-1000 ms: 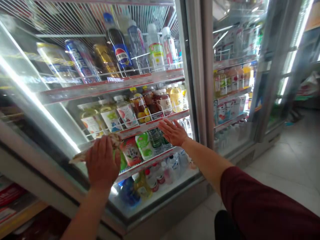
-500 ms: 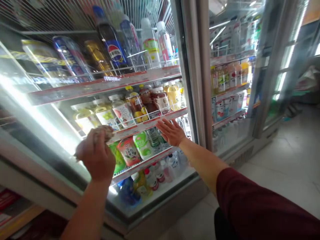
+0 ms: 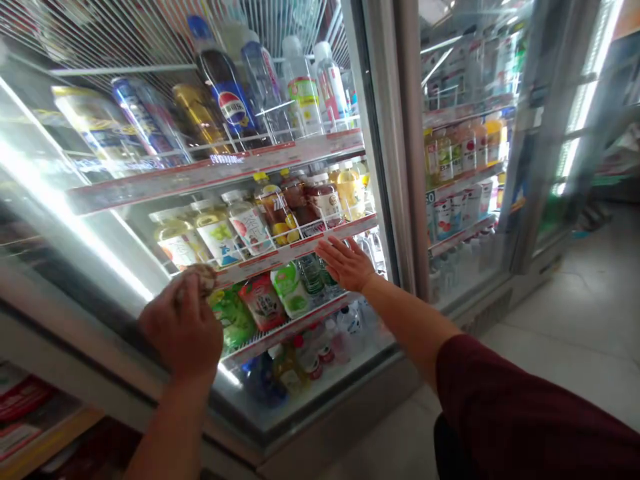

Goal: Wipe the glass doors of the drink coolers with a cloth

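My left hand [image 3: 187,327] is closed round a crumpled, brownish-white cloth [image 3: 204,277] and holds it against the glass door [image 3: 320,400] of a drinks fridge, at the left. Flat on the same glass, fingers stretched out, rests my right hand [image 3: 347,265]; it holds nothing. Behind the glass, a shelf edge with price labels [image 3: 280,259] runs between the two hands. Bottles of juice and tea [image 3: 247,223] stand above that edge. Green and red drink bottles [image 3: 263,303] sit on the shelf below it.
A metal door frame [image 3: 395,153] stands right of my right hand, with a second glass-fronted fridge [image 3: 465,167] beyond it. Cans and a cola bottle [image 3: 227,93] fill the upper shelf. At lower left is a shelf with red packages [image 3: 30,400]. Pale tiled floor [image 3: 565,333] lies at right.
My left hand has moved down and slightly left across the glass with the cloth. My right hand stays at the same spot on the door; the view has shifted slightly.
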A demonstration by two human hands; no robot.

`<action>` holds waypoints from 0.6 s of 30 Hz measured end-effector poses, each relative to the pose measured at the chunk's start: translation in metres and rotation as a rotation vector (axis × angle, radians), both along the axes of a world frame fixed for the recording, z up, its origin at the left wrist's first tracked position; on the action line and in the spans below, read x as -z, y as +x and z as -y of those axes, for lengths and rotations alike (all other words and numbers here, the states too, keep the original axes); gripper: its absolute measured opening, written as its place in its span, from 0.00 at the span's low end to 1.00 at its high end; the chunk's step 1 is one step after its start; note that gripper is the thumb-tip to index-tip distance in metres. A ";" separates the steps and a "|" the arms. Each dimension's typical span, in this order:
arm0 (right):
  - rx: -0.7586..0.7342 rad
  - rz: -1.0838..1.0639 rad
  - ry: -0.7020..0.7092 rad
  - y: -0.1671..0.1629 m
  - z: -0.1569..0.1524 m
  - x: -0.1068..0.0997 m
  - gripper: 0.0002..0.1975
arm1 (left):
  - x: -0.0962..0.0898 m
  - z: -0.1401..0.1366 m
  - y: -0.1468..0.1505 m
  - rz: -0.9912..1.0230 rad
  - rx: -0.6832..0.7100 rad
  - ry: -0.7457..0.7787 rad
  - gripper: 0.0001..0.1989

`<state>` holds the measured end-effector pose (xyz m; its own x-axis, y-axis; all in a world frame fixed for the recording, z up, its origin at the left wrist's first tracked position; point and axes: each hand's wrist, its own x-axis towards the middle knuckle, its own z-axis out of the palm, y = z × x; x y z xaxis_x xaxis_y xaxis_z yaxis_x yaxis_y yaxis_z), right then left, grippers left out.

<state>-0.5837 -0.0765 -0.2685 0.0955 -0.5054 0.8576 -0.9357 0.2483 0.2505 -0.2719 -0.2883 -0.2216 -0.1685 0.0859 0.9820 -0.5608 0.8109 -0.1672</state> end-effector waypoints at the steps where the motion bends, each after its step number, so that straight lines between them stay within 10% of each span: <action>1: -0.002 -0.001 -0.004 0.000 0.000 0.000 0.34 | 0.012 -0.006 -0.002 0.008 0.006 -0.006 0.25; 7: 0.007 -0.008 -0.004 0.000 0.001 0.001 0.33 | 0.107 -0.043 -0.002 0.431 0.187 -0.072 0.31; 14: 0.011 -0.022 -0.016 0.001 0.000 -0.001 0.30 | -0.005 -0.017 -0.021 0.059 0.143 0.057 0.23; 18: 0.020 -0.009 -0.003 0.002 -0.001 -0.003 0.30 | 0.016 -0.024 -0.032 0.024 0.157 0.112 0.25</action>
<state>-0.5819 -0.0751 -0.2659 0.0931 -0.5048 0.8582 -0.9284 0.2673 0.2580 -0.3034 -0.2640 -0.2373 -0.1850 0.0032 0.9827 -0.4234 0.9022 -0.0827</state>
